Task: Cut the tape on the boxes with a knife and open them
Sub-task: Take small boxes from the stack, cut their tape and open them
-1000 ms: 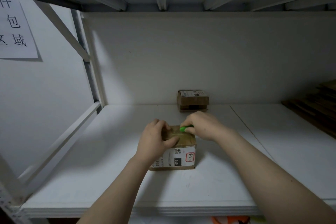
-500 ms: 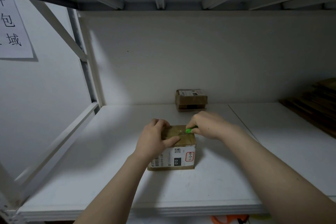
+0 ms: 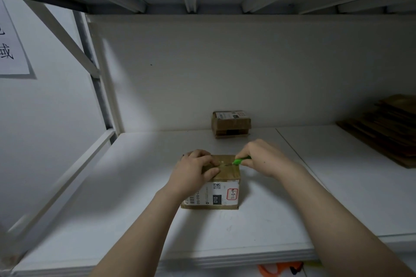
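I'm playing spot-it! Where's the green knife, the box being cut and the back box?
green knife [image 3: 240, 161]: head view, on its green handle.
box being cut [image 3: 229, 172]: head view, on its taped top.
back box [image 3: 231, 123]: head view, on its front side.

Box [image 3: 229, 173] you hold: matt brown cardboard | label [image 3: 222, 193]: smooth white printed paper | knife [image 3: 242, 160] you grip: green plastic | shelf [image 3: 135, 186]: smooth matt white board

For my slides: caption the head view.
Left hand steadies a cardboard box; right hand holds a green knife to its top.
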